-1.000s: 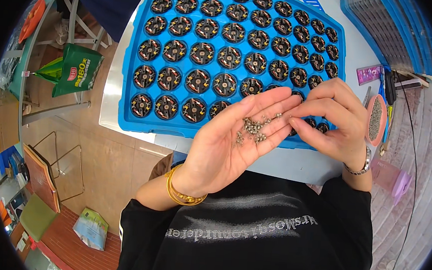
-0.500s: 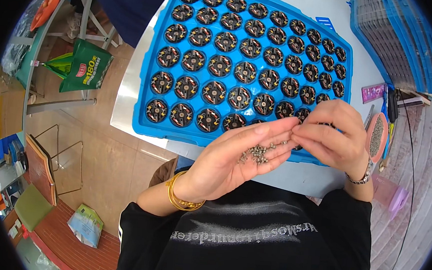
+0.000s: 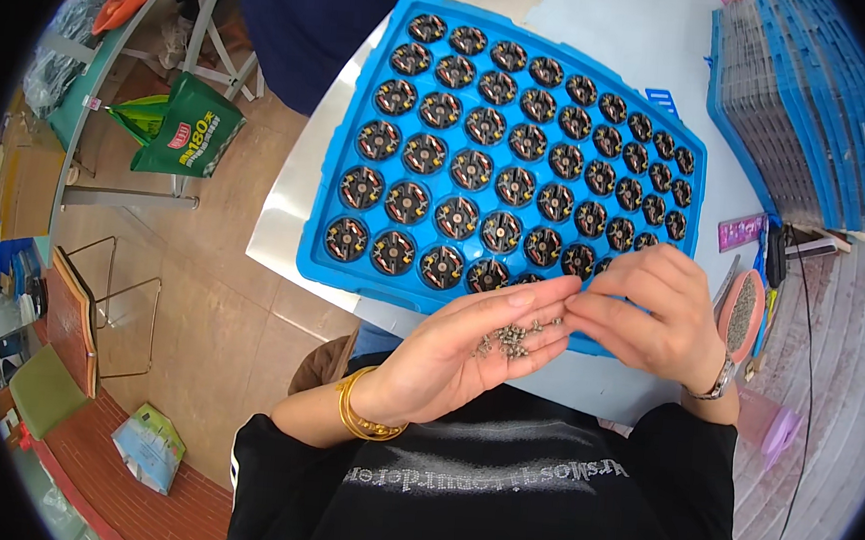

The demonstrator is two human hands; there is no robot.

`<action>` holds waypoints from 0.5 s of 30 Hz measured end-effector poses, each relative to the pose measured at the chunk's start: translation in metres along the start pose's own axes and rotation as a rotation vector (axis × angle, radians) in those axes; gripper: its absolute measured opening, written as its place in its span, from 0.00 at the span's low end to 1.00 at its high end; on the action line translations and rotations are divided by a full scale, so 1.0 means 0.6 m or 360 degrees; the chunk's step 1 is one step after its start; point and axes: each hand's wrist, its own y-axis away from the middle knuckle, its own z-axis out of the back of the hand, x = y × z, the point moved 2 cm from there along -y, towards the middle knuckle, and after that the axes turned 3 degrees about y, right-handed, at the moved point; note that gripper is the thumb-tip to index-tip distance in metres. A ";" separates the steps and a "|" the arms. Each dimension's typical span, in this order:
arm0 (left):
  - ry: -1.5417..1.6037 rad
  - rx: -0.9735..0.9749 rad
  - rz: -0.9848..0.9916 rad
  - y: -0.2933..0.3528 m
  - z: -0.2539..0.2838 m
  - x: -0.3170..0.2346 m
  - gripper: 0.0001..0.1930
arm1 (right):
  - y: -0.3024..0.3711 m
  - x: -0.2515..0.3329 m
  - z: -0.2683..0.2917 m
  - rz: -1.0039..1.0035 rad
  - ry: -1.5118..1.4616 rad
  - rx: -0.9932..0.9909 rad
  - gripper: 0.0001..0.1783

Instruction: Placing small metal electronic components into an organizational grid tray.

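Observation:
My left hand point(image 3: 439, 349) is cupped palm up just over the near edge of a blue tray point(image 3: 324, 268), a small heap of tiny metal screws point(image 3: 512, 340) lying on its palm and fingers. Against its fingertips, my right hand point(image 3: 656, 314) is closed in a pinch; whatever sits between the thumb and finger is too small to make out. Rows of round black parts point(image 3: 457, 217) with copper-coloured centres and red and yellow bits fill the tray's pockets. Both hands hide some parts in the near right corner.
An orange-pink dish point(image 3: 742, 317) of small metal pieces stands right of my right hand, near tools and a pink packet point(image 3: 742, 232). Stacked blue trays point(image 3: 814, 116) rise at the far right. A person in dark clothing point(image 3: 314, 21) is beyond the table's left edge.
The view has shifted, so the tray appears lower and further right. Both hands keep nearly the same pose, with the right fingers still pinched at the left fingertips.

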 end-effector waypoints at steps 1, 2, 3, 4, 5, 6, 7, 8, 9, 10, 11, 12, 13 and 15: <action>-0.0005 0.0009 -0.0013 0.000 -0.001 -0.004 0.28 | -0.002 -0.003 0.002 0.0014 0.0009 -0.0002 0.14; 0.0007 0.0022 -0.0004 -0.001 -0.002 -0.008 0.29 | -0.003 -0.008 0.003 -0.0012 -0.0061 0.0021 0.14; 0.0019 0.0035 0.0010 0.002 -0.003 -0.010 0.29 | -0.003 -0.009 0.005 -0.0041 -0.0131 0.0044 0.13; 0.0014 0.0042 0.0002 0.004 -0.002 -0.010 0.29 | -0.005 -0.009 0.005 -0.0033 -0.0124 0.0042 0.13; 0.0063 0.0067 0.0037 0.005 0.002 -0.010 0.28 | -0.006 -0.010 0.003 -0.0077 -0.0240 0.0074 0.13; 0.0110 0.0094 0.0071 0.005 0.004 -0.010 0.27 | -0.008 -0.013 0.002 -0.0121 -0.0354 0.0105 0.12; 0.0107 0.0099 0.0064 0.006 0.006 -0.013 0.27 | -0.011 -0.015 0.003 -0.0113 -0.0349 0.0105 0.12; 0.0123 0.0106 0.0133 0.008 0.009 -0.015 0.27 | -0.015 -0.017 0.001 -0.0119 -0.0494 0.0179 0.12; 0.0142 0.0114 0.0205 0.009 0.009 -0.017 0.27 | -0.018 -0.020 -0.001 -0.0130 -0.0639 0.0255 0.11; 0.0147 0.0114 0.0200 0.013 0.006 -0.022 0.27 | -0.022 -0.026 0.000 -0.0126 -0.0640 0.0260 0.11; 0.0138 0.0111 0.0195 0.018 -0.002 -0.028 0.27 | -0.028 -0.038 0.001 -0.0230 -0.0843 0.0265 0.09; 0.0131 0.0105 0.0198 0.022 -0.007 -0.030 0.28 | -0.033 -0.049 0.003 -0.0346 -0.1047 0.0268 0.08; 0.0139 0.0104 0.0206 0.027 0.006 -0.035 0.28 | -0.046 -0.066 0.004 -0.0405 -0.1002 0.0192 0.07; 0.0180 0.0320 -0.0130 0.047 0.038 -0.059 0.21 | -0.064 -0.118 -0.003 -0.0584 -0.0922 0.0079 0.05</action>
